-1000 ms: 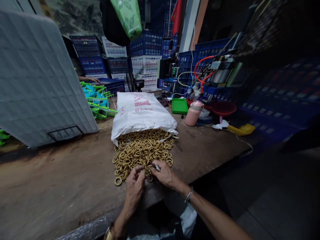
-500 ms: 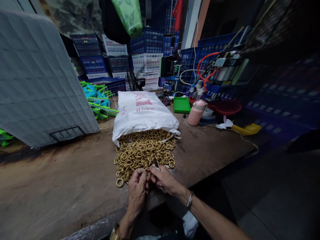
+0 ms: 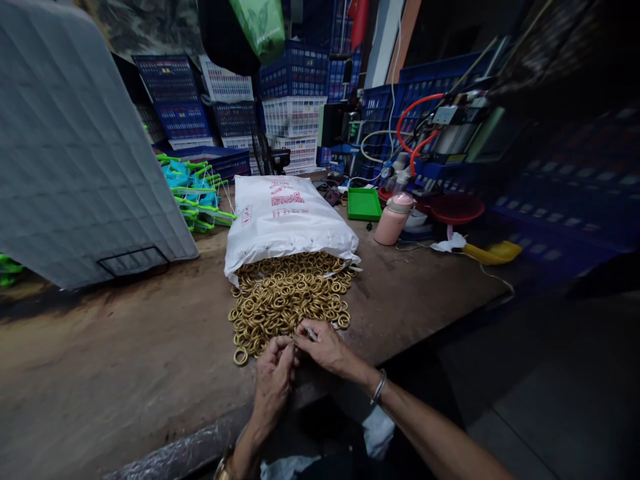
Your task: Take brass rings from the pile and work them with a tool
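White sack [image 3: 290, 223] dead ahead at twelve, brass-coloured rings [image 3: 287, 301] stretching from its mouth towards six; right hand [image 3: 327, 348] sits nearer them, close against the left hand [image 3: 273, 375], whose pinch I can't read; right clasps a slim tool [image 3: 311, 334].

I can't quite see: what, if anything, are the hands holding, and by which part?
The right hand holds a slim, greyish, metal-looking tool; its gripped part is hidden. Whether the left hand holds anything cannot be told.
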`<state>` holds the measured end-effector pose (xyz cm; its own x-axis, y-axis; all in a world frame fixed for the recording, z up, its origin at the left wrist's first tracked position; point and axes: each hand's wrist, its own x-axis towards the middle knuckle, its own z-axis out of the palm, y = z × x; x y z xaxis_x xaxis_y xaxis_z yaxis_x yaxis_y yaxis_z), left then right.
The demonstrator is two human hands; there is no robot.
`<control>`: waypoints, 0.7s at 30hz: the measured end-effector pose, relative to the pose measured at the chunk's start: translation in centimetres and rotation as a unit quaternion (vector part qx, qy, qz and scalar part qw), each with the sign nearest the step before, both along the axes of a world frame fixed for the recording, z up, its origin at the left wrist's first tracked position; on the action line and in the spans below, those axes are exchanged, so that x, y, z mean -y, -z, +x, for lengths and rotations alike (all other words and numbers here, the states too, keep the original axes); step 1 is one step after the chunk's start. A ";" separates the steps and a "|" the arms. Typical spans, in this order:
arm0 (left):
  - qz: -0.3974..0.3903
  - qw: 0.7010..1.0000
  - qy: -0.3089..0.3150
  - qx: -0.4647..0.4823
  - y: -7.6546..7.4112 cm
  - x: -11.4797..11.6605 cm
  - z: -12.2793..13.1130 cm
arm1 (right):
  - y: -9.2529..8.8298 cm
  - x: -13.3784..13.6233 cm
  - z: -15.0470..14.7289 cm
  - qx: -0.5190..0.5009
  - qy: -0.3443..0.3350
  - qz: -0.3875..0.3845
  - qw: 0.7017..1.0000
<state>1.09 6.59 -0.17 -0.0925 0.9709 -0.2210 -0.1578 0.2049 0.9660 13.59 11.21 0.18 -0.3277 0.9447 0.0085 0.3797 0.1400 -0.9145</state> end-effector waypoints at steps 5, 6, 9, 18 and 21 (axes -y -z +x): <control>-0.016 0.998 0.043 0.037 0.4 0.6 -0.4 | -0.1 0.4 -0.3 0.003 -0.013 -0.003 1.000; -0.018 0.997 0.052 0.050 0.4 0.8 -0.4 | -0.2 0.4 -0.4 0.002 -0.015 -0.005 1.000; -0.021 0.994 0.062 0.091 0.5 1.1 -0.5 | -0.6 0.6 -0.4 0.000 -0.024 -0.013 1.000; -0.037 0.981 0.063 0.181 -0.2 1.7 -0.6 | -1.2 1.0 -0.6 0.016 -0.026 0.000 1.000; -0.049 0.981 0.041 0.182 -0.5 1.8 -0.5 | -0.9 1.3 -0.3 0.086 -0.003 0.053 0.995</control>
